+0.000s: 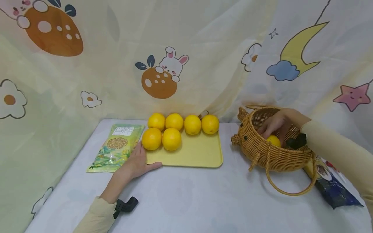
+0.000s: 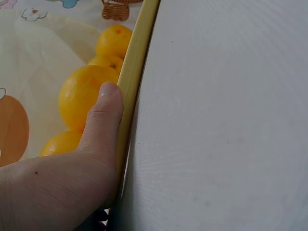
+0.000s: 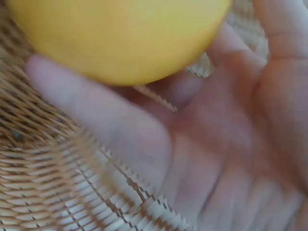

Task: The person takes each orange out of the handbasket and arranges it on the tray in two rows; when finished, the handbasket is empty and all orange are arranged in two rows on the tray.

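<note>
Several oranges (image 1: pixel 172 139) sit on a yellow tray (image 1: pixel 199 153), four along its back and two in front at the left. My left hand (image 1: pixel 137 163) rests at the tray's front left corner, fingers straight along its left side. In the left wrist view the thumb lies along the tray's rim (image 2: pixel 129 77). Inside a wicker basket (image 1: pixel 253 139) shaped like a pig, my right hand (image 1: pixel 279 119) holds an orange (image 1: pixel 274 140). The right wrist view shows thumb and fingers around this orange (image 3: pixel 120 38), partly out of frame.
A green packet (image 1: pixel 116 142) with a white label lies left of the tray. Behind the basket's right side, a dark blue packet (image 1: pixel 335 191) lies partly covered. The basket's handle (image 1: pixel 291 194) hangs down in front. A printed cloth (image 1: pixel 204 81) hangs behind the table.
</note>
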The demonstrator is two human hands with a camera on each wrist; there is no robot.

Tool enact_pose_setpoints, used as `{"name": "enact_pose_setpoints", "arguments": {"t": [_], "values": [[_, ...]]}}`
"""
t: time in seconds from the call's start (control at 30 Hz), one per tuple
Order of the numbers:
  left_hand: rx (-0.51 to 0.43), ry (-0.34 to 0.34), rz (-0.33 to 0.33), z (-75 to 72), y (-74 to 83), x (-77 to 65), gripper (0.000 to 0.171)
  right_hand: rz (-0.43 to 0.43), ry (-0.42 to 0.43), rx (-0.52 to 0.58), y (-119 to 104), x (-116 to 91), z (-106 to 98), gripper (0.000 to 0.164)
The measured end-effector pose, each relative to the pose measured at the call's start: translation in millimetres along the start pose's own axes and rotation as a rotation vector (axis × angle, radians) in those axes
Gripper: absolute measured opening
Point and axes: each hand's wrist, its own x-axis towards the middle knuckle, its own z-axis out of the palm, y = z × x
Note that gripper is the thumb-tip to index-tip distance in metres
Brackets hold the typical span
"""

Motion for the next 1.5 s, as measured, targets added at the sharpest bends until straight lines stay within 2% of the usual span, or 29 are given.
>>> {"name": "enact_pose_setpoints", "arguments": {"t": [0.17, 0.33, 0.47, 0.57, 0.67, 0.77, 0.97, 1.03, 1.1, 1.27, 1.37, 1.5], "values": [[0.002, 0.008, 0.009, 0.4, -0.4, 0.7, 0.127, -0.166, 0.077, 0.057, 12, -24, -18, 0.056], [0.005, -0.001, 0.010, 1.1, -0.4, 1.6, 0.127, -0.345, 0.260, 0.040, 26, -54, -22, 0.046], [0.006, -0.004, 0.015, 1.7, -0.4, 1.7, 0.127, -0.498, 0.460, 0.015, 35, -75, -14, 0.044], [0.007, 0.002, 0.019, 1.9, -1.5, 1.4, 0.127, -0.570, 0.591, 0.018, 37, -84, -3, 0.044], [0.011, 0.010, 0.028, 2.0, -2.7, 1.6, 0.127, -0.622, 0.647, 0.034, 36, -87, 10, 0.044], [0.009, 0.010, 0.034, 2.6, -3.2, 2.8, 0.127, -0.667, 0.643, 0.041, 36, -89, 19, 0.045], [0.009, -0.008, 0.023, 3.9, -3.4, 4.1, 0.128, -0.699, 0.613, 0.077, 36, -86, 26, 0.045], [0.009, -0.012, 0.023, 4.3, -3.6, 4.2, 0.128, -0.688, 0.626, 0.104, 36, -82, 27, 0.044], [0.008, -0.015, 0.021, 4.5, -3.9, 3.8, 0.128, -0.648, 0.682, 0.135, 32, -77, 30, 0.043], [0.010, -0.006, 0.027, 4.8, -4.6, 4.3, 0.129, -0.527, 0.903, 0.202, 6, -66, 41, 0.048], [0.008, -0.001, 0.034, 5.4, -4.8, 5.4, 0.128, -0.535, 0.964, 0.227, -11, -62, 45, 0.051], [0.013, 0.001, 0.036, 4.3, -5.2, 5.9, 0.128, -0.549, 0.978, 0.227, -29, -55, 49, 0.053]]}}
